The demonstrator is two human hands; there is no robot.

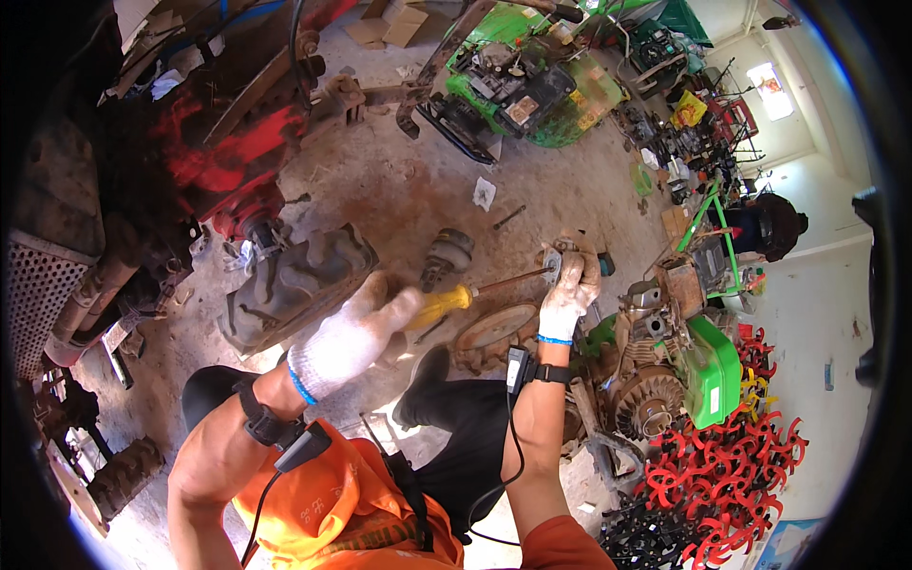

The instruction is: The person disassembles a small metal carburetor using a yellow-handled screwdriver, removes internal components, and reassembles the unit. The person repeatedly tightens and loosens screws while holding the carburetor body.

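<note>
My left hand (350, 334), in a white work glove with a blue cuff edge, is closed around the yellow handle of a screwdriver (443, 306). The rusty shaft runs rightward and its tip meets a small metal part (551, 259). That part is gripped in the fingers of my gloved right hand (570, 287); its exact kind is partly hidden by the fingers. Beyond the screwdriver, a dark cylindrical part (447, 255) lies on the floor. Under the shaft rests a rusty round ring (496, 327). A chunky-treaded tyre (299, 285) stands beside my left hand.
Red machinery (233, 142) fills the left side. A green machine (532, 95) stands at the far side. To the right are an engine with a green tank (712, 372) and a heap of red curved blades (722, 475). A bolt (510, 218) and paper (484, 194) lie on the floor.
</note>
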